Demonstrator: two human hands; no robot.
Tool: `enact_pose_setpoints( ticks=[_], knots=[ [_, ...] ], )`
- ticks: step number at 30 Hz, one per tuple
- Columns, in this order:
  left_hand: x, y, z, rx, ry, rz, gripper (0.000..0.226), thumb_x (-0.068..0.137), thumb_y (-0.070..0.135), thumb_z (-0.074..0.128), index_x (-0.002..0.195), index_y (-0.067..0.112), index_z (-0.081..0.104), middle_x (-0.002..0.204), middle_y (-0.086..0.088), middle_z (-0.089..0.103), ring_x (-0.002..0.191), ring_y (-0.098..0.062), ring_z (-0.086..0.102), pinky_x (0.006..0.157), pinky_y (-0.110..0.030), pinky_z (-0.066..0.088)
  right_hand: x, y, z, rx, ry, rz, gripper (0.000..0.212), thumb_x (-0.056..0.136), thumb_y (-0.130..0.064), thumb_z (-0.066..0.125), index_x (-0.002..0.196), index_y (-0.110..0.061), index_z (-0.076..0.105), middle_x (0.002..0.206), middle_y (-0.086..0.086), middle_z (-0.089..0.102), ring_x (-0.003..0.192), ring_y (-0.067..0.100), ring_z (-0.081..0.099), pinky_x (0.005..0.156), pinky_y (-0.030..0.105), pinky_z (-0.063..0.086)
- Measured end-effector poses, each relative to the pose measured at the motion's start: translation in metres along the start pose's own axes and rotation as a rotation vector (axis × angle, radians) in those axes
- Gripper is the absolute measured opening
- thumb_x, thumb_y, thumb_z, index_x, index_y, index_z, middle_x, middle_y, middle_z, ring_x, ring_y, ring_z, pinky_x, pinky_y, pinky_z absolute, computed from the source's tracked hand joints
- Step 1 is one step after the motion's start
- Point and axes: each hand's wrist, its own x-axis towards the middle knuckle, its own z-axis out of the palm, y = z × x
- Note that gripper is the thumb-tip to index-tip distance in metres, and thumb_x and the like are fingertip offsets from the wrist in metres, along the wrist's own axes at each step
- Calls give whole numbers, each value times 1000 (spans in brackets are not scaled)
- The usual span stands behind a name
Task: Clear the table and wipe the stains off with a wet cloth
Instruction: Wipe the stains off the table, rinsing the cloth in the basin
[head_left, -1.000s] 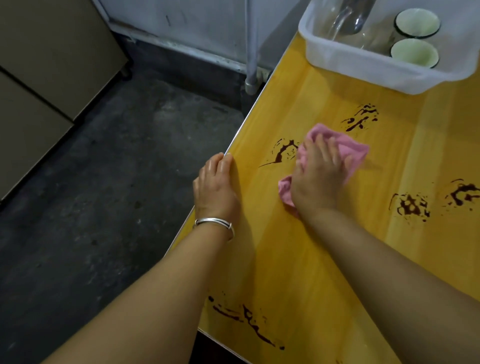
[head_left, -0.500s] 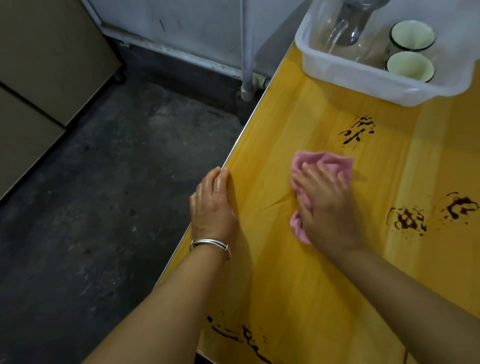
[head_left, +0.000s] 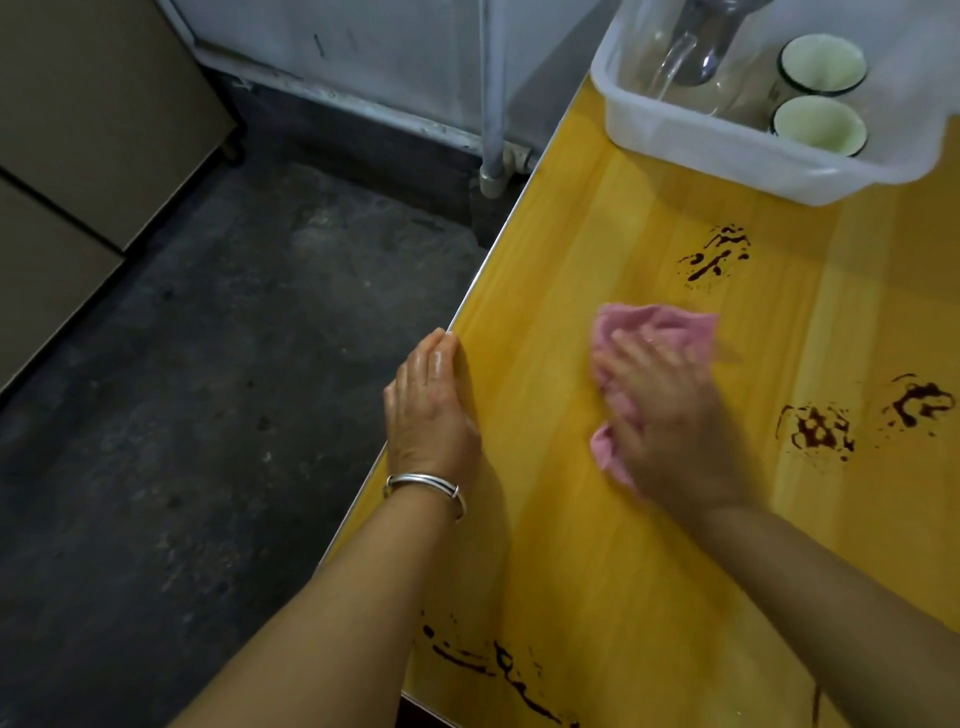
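Dark concrete floor (head_left: 208, 415) at left. Grey pipe (head_left: 491, 104) upright against the pale wall (head_left: 389, 52). Beige cabinet (head_left: 78, 130) at far left.

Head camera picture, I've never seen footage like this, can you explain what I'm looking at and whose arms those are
There is no machine here. The single picture comes from a camera worn on a person's head and looking down, so the two arms are the wearer's own. The left hand, with a silver bracelet at the wrist, rests flat on the edge of the yellow table. The right hand presses a pink cloth onto the tabletop with flat fingers; it looks blurred. Dark reddish stains mark the tabletop: that one beyond the cloth, two to its right, and one near the front edge. At the far corner, a white plastic tub holds two pale cups and a clear glass vessel.
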Motion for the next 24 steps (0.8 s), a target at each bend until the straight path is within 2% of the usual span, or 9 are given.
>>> enact_pose_setpoints(
  ticks=[2, 4, 8, 11, 13, 15, 17, 20, 24],
  knots=[
    [0, 2, 0, 7, 6, -4, 49, 92, 2, 39, 140, 13, 34, 148, -3, 32, 136, -19, 29, 110, -34, 21, 15, -4, -3, 70, 44, 244, 54, 86, -29, 31, 133, -10, 50, 143, 10, 45, 138, 31, 33, 115, 47, 15],
    [0, 2, 0, 3, -5, -10, 48, 93, 4, 37, 139, 13, 34, 148, -3, 32, 136, -19, 29, 109, -33, 21, 32, -28, 4, 77, 74, 292, 52, 84, -24, 36, 132, -10, 51, 145, 9, 42, 139, 32, 30, 115, 55, 14],
    [1, 0, 0, -8, 30, 23, 53, 86, 24, 26, 134, 10, 44, 144, -6, 40, 129, -25, 39, 101, -36, 29, 28, -84, 27, 58, 56, -9, 43, 78, -25, 38, 109, -19, 68, 125, 3, 63, 121, 28, 55, 105, 58, 30],
    [0, 0, 1, -9, 22, 30, 52, 87, 26, 28, 132, 7, 46, 143, -9, 41, 128, -29, 41, 100, -40, 31, 4, -75, 26, 87, -12, -220, 39, 75, -21, 51, 110, -16, 68, 125, 4, 63, 121, 29, 55, 106, 57, 27],
    [-1, 3, -2, 21, 12, 28, 54, 88, 28, 25, 135, 8, 42, 145, -8, 37, 131, -28, 37, 103, -39, 28, -8, -46, 19, 47, -44, -315, 52, 63, -18, 67, 115, -14, 64, 128, 7, 61, 123, 31, 53, 108, 54, 29],
    [-1, 4, 0, 55, -2, 18, 47, 93, 11, 35, 140, 11, 33, 150, -5, 28, 136, -23, 27, 109, -36, 21, -14, -17, 7, -8, 4, -210, 53, 67, -21, 62, 119, -12, 62, 128, 11, 60, 123, 33, 53, 109, 52, 30],
    [-2, 5, 0, 79, -3, 35, 55, 91, 2, 41, 143, 15, 28, 152, -2, 22, 139, -20, 21, 113, -34, 16, -5, -2, -3, -2, 68, 66, 49, 82, -25, 39, 124, -9, 59, 132, 12, 57, 127, 34, 48, 110, 53, 28],
    [-2, 3, 3, 107, 10, 95, 59, 87, -2, 45, 142, 14, 31, 153, -4, 23, 141, -22, 20, 114, -34, 13, 17, -18, 2, 66, 89, 283, 59, 77, -28, 27, 122, -8, 61, 131, 13, 57, 128, 35, 46, 107, 60, 29],
    [0, 1, 6, 142, 63, 153, 56, 86, 19, 20, 135, 7, 43, 148, -10, 34, 139, -25, 26, 113, -39, 9, 10, -50, 18, -24, 36, -75, 49, 69, -25, 44, 112, -18, 67, 126, 4, 63, 123, 27, 54, 104, 58, 33]
  ],
)
